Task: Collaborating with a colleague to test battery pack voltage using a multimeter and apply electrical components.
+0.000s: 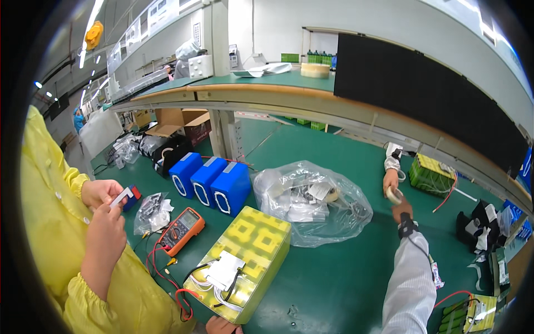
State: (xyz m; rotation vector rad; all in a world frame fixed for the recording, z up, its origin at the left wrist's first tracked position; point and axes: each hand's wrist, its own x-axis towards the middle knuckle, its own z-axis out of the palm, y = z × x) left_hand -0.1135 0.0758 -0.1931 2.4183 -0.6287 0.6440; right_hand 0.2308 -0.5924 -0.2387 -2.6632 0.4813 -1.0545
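My right arm, in a white striped sleeve with a black wrist strap, reaches over the bench. My right hand (403, 210) is closed on a small roll of tape (394, 195). Another person's hand (390, 180), coming from the far side, meets the same roll. At the lower edge only part of my left hand (221, 325) shows, its fingers mostly hidden. It lies by the near corner of a large battery pack (253, 234) in yellow-green wrap, with a white board, white wires and black leads on its near end.
Left of me, a person in yellow (61, 222) holds a small red, white and blue item (127, 196). An orange multimeter (182, 230), several blue battery packs (208, 182) and a clear plastic bag (314, 203) lie on the green bench. A green battery pack (431, 173) stands far right, below a raised shelf (267, 83).
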